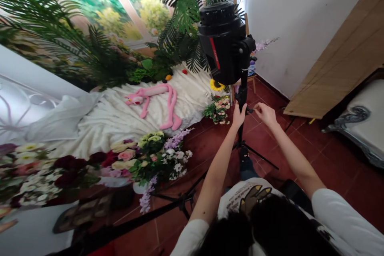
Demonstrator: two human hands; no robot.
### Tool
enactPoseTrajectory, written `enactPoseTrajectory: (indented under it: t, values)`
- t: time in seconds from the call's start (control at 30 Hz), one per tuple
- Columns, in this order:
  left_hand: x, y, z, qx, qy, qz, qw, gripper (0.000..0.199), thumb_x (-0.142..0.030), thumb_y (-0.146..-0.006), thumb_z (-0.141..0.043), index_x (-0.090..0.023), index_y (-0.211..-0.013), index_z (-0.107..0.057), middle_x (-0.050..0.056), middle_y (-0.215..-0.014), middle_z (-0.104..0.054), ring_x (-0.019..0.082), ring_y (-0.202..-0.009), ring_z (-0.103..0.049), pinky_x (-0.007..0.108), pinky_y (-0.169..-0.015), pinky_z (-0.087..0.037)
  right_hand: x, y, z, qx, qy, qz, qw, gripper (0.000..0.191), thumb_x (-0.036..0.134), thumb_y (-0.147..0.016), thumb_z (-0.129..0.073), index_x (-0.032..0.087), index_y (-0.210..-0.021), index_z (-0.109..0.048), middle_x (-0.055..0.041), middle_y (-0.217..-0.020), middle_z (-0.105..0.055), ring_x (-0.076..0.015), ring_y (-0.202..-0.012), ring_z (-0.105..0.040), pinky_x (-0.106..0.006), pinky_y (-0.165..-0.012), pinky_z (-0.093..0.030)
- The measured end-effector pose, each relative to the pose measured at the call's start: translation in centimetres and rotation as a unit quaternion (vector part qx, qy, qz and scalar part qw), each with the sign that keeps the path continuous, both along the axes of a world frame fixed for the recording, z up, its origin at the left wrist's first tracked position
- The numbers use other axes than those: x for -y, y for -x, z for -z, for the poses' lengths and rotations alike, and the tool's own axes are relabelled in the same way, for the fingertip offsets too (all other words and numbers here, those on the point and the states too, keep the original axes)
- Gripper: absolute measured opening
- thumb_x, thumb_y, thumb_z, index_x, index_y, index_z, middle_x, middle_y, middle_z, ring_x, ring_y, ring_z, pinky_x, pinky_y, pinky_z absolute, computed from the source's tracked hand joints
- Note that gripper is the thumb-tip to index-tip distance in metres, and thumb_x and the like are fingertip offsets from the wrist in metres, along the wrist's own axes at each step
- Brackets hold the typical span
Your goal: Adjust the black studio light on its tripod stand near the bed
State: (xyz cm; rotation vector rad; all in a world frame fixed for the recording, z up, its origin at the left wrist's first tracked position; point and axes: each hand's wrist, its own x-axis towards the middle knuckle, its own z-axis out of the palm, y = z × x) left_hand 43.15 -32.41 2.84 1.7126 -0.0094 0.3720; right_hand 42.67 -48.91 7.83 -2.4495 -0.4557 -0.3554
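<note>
A black studio light (222, 44) with a red stripe sits on top of a black light stand (241, 130). My left hand (239, 116) is wrapped round the upright pole of the stand, below the light. A small black tightening knob (249, 111) sticks out from the pole on the right. My right hand (266, 115) is closed in a pinch at the outer end of this knob. The stand's legs spread on the red tiled floor, close to a dark shoe (244, 155).
A pink plush toy (171, 106) lies on a white furry cloth (99, 124) at left. Artificial flowers (126, 156) and palm leaves (180, 12) surround it. Another black stand (180, 204) crosses the lower left. A wooden panel (333, 48) leans at right. Another person's hand (7, 224) shows at the left edge.
</note>
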Motion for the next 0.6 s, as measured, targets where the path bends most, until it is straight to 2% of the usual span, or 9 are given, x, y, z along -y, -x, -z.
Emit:
enactPoseTrajectory:
  t: [0.1, 0.17, 0.33, 0.47, 0.6]
  values:
    - [0.0, 0.2, -0.4, -0.011, -0.003, 0.001, 1.0, 0.059, -0.056, -0.095, -0.046, -0.015, -0.138, -0.046, 0.016, -0.138, -0.058, 0.022, -0.132, -0.053, 0.035, -0.116, -0.035, -0.1, 0.1, 0.0, 0.008, -0.046, 0.046, 0.998, 0.017, 0.037, -0.09, -0.055, 0.023, -0.09, -0.064, -0.0035, -0.077, -0.066, -0.0184, -0.07, -0.059, -0.028, -0.063, -0.038]
    - [-0.2, 0.2, -0.5, -0.006, -0.012, 0.012, 1.0, 0.057, -0.056, -0.096, -0.044, -0.015, -0.135, -0.048, 0.016, -0.137, -0.058, 0.021, -0.132, -0.052, 0.036, -0.117, -0.034, -0.1, 0.0, 0.8, -0.006, -0.091, 0.036, 0.995, 0.018, 0.037, -0.089, -0.054, 0.022, -0.091, -0.064, -0.0027, -0.074, -0.065, -0.018, -0.067, -0.06, -0.029, -0.066, -0.042]
    - [-1.2, -0.1, -0.2, 0.017, -0.045, 0.037, 0.998, 0.053, -0.058, -0.097, -0.039, -0.016, -0.128, -0.051, 0.015, -0.13, -0.061, 0.02, -0.125, -0.056, 0.037, -0.114, -0.038, -0.9, -0.4, 5.6, -0.124, -0.21, 0.001, 0.97, 0.024, 0.033, -0.073, -0.063, 0.023, -0.093, -0.059, -0.0005, -0.077, -0.066, -0.0176, -0.069, -0.061, -0.034, -0.074, -0.05]
    - [-1.5, -0.4, -0.4, 0.031, -0.062, 0.007, 0.998, 0.053, -0.063, -0.095, -0.04, -0.016, -0.114, -0.058, 0.016, -0.119, -0.065, 0.022, -0.115, -0.061, 0.038, -0.108, -0.044, -3.4, -0.1, 8.9, -0.208, -0.259, 0.001, 0.943, 0.049, 0.036, -0.056, -0.08, 0.024, -0.097, -0.054, -0.0055, -0.095, -0.069, -0.0224, -0.087, -0.066, -0.041, -0.086, -0.052]
    - [-1.5, -0.7, -1.2, 0.043, -0.073, -0.001, 0.996, 0.055, -0.066, -0.093, -0.04, -0.017, -0.111, -0.06, 0.015, -0.114, -0.067, 0.023, -0.109, -0.064, 0.039, -0.103, -0.047, -5.9, -0.2, 9.2, -0.158, -0.314, -0.01, 0.936, 0.058, 0.043, -0.064, -0.077, 0.024, -0.112, -0.052, -0.0105, -0.116, -0.066, -0.0257, -0.106, -0.065, -0.045, -0.096, -0.05]
